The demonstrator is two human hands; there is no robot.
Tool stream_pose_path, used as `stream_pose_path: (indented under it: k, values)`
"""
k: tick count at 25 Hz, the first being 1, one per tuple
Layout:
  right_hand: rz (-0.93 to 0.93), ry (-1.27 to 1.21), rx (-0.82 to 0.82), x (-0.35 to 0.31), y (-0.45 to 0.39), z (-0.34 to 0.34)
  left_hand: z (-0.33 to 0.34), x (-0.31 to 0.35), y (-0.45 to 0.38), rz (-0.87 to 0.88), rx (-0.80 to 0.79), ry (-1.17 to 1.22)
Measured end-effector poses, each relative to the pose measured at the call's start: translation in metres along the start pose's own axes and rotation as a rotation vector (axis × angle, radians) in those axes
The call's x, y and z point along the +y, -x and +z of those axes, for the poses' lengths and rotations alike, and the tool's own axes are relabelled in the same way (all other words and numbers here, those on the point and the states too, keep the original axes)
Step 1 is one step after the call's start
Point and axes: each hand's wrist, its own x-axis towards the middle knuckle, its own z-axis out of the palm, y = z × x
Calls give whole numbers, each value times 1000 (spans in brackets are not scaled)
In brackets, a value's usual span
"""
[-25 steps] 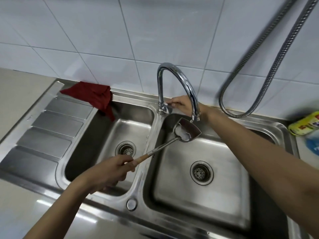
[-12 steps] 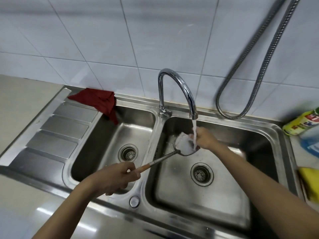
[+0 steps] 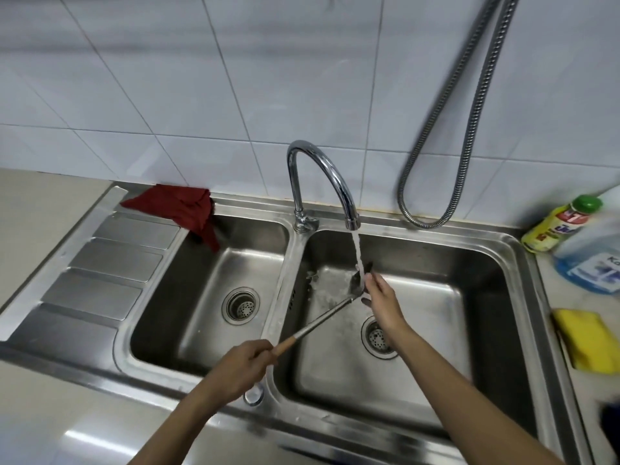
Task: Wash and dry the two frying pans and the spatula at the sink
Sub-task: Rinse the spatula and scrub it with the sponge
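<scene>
My left hand (image 3: pixel 240 370) is closed around the wooden end of a metal spatula (image 3: pixel 322 322). The spatula's blade is tilted on edge over the right basin of the steel double sink (image 3: pixel 285 297), directly under water running from the curved tap (image 3: pixel 322 169). My right hand (image 3: pixel 382 300) touches the blade with its fingertips, rubbing it in the stream. No frying pan is in view.
A red cloth (image 3: pixel 183 206) hangs over the left basin's back corner beside the ribbed drainboard (image 3: pixel 100 263). A metal hose (image 3: pixel 466 112) loops down the tiled wall. On the right counter stand a yellow bottle (image 3: pixel 557 226), a blue bottle (image 3: pixel 593 260) and a yellow sponge (image 3: pixel 587 342).
My right hand left the tap's base and went to the spatula blade. Water started running. The blade turned from flat to on edge under the stream.
</scene>
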Motion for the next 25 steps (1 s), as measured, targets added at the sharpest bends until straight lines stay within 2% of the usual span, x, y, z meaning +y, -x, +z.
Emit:
stream_pose_path:
  k: [4,6,8,10,13,16,18,19,21,23,25]
  values:
    - [-183,232,-179,-13,-1,25,23,4,15,-211,-80,491]
    - [-212,460,-120,-10,-12,27,27,4,18,-292,-149,631]
    - [-270,571,14,-2,-12,22,30,6,17,-309,-214,669]
    - [-411,629,80,12,-6,19,33,13,11,-297,-250,654]
    - [-539,839,19,22,14,10,36,26,1,-294,-283,610]
    - [-687,1129,-192,16,32,-1,31,33,-5,-211,-263,453]
    - [-768,1271,-420,9,38,1,24,36,-5,-81,-134,144]
    - [-770,1324,-483,5,36,2,20,38,-5,3,-43,-63]
    - [-740,1493,-479,9,17,-9,12,41,-2,93,96,-366]
    - [-645,1683,-401,12,-5,-31,4,42,4,91,168,-505]
    - [-689,1773,-352,21,-22,-46,3,40,13,99,213,-602]
